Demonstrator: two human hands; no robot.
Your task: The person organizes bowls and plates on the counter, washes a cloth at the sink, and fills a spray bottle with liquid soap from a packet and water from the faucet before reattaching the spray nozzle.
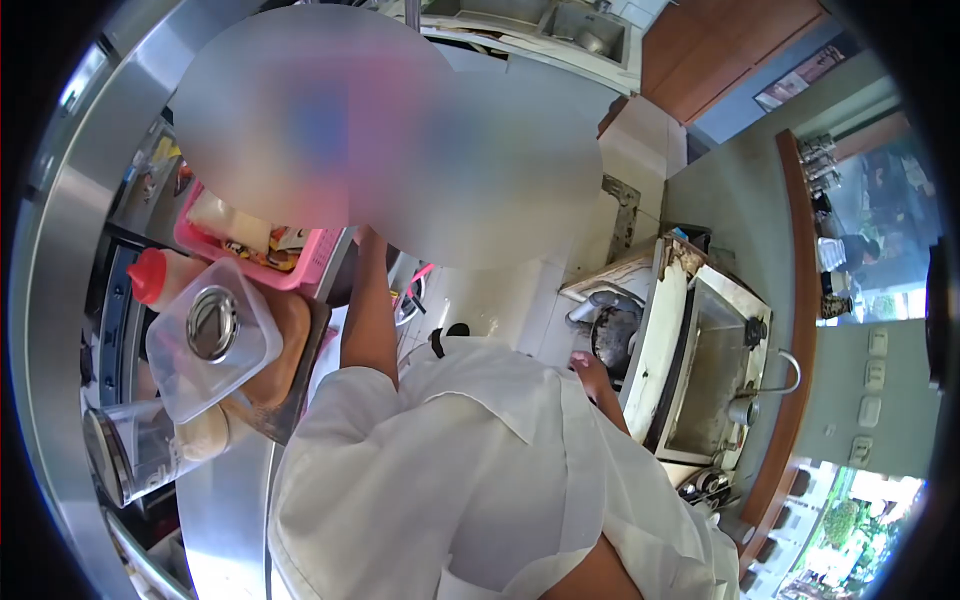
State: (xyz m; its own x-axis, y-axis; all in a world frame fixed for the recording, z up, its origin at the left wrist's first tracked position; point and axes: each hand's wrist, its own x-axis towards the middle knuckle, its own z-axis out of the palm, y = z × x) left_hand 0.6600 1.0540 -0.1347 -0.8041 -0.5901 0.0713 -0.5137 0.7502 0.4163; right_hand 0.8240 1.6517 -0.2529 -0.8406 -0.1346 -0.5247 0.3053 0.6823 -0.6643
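My left hand (369,240) is at the end of a bare forearm, beside the pink basket (313,262). A blurred patch covers most of its fingers, so their grip is hidden. Packets and other small items fill the basket. Low on the other side, my right hand (590,372) is near a dark, round pan-like vessel (612,338) below the sink. Its fingers look loosely bent, and I see nothing in them. White clothing (430,470) fills the lower middle of the view.
A clear plastic container (180,365) with a round metal lid (213,323), a red-capped bottle (150,277) and a clear jar (140,455) crowd the left counter. At right is a worn sink (705,375) with a curved tap (790,372). Large blurred patches hide the upper middle.
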